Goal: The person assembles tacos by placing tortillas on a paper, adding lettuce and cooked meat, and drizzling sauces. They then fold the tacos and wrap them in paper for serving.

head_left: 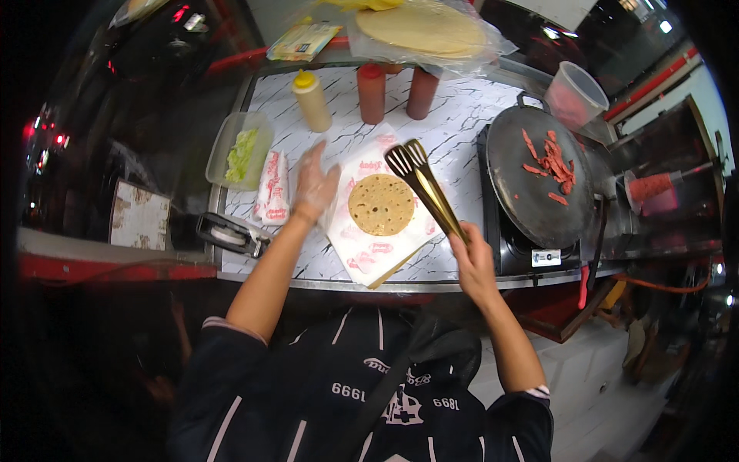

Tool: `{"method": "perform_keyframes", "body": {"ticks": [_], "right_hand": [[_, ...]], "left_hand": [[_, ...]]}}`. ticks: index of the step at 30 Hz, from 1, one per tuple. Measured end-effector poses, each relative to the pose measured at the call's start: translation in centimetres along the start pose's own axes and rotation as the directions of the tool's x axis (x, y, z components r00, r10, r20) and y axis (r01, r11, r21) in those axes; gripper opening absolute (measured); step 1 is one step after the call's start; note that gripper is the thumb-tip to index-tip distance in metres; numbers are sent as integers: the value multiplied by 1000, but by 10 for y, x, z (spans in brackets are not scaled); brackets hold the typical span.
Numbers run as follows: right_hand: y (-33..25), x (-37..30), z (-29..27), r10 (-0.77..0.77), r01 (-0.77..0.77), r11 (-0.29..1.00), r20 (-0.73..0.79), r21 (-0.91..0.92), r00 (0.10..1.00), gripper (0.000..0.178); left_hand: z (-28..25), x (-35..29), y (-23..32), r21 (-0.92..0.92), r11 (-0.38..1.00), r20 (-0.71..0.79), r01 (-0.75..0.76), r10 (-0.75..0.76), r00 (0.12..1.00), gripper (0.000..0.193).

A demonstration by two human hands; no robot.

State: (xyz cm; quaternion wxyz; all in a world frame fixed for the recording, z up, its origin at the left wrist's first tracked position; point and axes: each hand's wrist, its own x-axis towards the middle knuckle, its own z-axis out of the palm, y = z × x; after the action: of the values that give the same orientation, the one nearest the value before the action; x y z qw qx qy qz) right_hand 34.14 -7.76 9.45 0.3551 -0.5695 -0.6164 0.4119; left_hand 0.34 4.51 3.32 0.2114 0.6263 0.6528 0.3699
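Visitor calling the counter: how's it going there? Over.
Left hand gloved, open, near paper. Right hand holding tongs. Flatbread flat on paper, nothing on top.

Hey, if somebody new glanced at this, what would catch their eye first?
Probably the round, browned flatbread, lying on white printed paper mid-counter. Just right of it, the right hand grips long metal tongs, their slotted ends pointing away from the person. Further right, bright red meat strips stand out against the dark round griddle.
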Motion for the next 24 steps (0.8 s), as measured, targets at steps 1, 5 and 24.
{"method": "perform_keyframes", "body": {"ticks": [1,5,24], "right_hand": [[5,17,14,-35,36,997,19,-68,999,27],[34,97,60,-401,352,834,-26,-425,916,39],[85,111,94,-303,287,784,64,-551,951,63]], "left_hand": [[-13,-37,14,-121,990,-23,70,-74,997,68],[-28,-149,5,-747,248,326,617,-672,665,72],[-13,-178,28,-799,33,496,600,-527,690,76]]}}
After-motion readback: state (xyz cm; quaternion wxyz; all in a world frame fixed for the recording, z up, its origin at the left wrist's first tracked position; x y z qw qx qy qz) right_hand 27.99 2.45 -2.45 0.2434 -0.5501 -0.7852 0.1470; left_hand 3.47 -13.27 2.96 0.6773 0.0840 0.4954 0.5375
